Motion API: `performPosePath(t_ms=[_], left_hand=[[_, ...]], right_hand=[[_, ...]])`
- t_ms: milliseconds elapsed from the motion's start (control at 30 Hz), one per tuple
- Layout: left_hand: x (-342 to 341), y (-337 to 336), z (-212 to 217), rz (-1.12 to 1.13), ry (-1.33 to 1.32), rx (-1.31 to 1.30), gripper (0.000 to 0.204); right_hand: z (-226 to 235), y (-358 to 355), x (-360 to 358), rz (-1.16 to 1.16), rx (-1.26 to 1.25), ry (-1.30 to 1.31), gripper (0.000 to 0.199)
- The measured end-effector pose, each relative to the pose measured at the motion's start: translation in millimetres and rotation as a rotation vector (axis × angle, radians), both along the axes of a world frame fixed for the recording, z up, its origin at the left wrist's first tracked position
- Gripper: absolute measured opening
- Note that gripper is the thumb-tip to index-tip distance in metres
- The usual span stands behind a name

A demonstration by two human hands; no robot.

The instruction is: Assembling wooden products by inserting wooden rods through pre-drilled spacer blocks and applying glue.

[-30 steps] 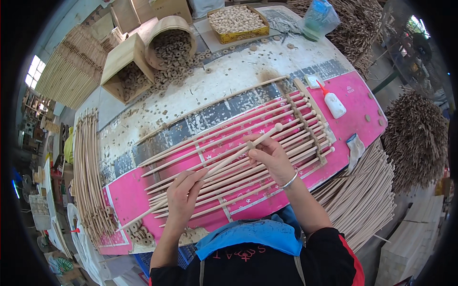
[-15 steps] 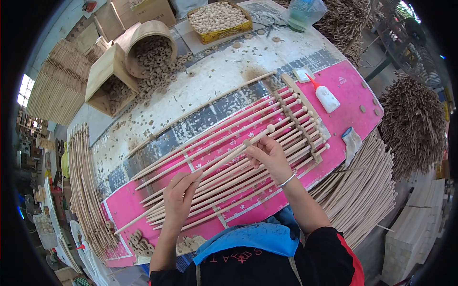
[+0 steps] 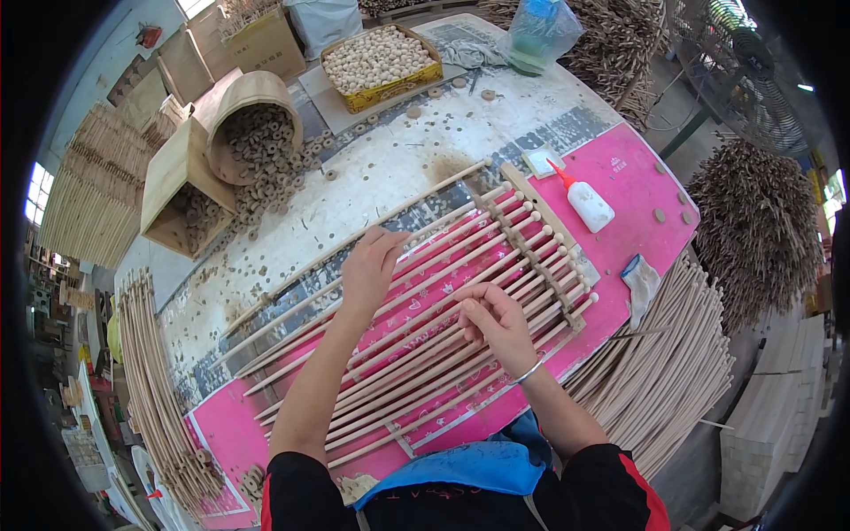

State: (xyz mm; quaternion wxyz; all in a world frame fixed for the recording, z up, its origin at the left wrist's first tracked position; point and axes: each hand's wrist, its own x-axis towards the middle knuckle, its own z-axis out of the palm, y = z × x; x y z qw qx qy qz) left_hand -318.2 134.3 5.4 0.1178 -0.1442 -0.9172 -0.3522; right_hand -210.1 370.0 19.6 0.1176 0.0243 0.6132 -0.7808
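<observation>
My left hand (image 3: 369,270) has its fingers closed on a thin wooden stick (image 3: 283,320) at the far side of a row of similar sticks (image 3: 416,361). Each of these sticks tapers at its left end, and round wooden balls (image 3: 559,238) cap many of the right ends. A slotted wooden rack (image 3: 529,257) holds the row near the balls. Above the middle of the row, my right hand (image 3: 498,326) is curled, thumb against fingers; what lies in the pinch, if anything, is hidden. A metal bangle (image 3: 526,373) circles the right wrist.
A white glue bottle (image 3: 589,205) with a red tip lies right of the rack. Beyond are a yellow crate of balls (image 3: 382,88) and wooden containers (image 3: 189,186) spilling rings. Stick bundles (image 3: 660,363) flank the table, and a glove (image 3: 641,283) hangs over its right edge.
My left hand has moved away from me to the far side of the row. The ball-ended stick held between both hands has left my right hand, which stays curled. The view has shifted slightly.
</observation>
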Motion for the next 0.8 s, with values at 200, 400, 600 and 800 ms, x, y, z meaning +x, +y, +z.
performPosePath(t_ms=[200,400,600,800], left_hand=[[-22,14,-25,0.003,-0.033,-0.035,0.019],[-29,20,-33,-0.005,-0.043,-0.057,0.020],[-27,23,-42,0.015,-0.040,-0.141,0.022],[-35,8,-42,-0.080,0.120,-0.173,0.032]], right_hand=[[8,7,2,0.012,-0.006,-0.017,0.025],[25,17,-4,0.054,0.021,0.028,0.025],[29,27,-16,0.052,0.069,0.044,0.026],[20,24,-10,0.087,0.081,0.050,0.026]])
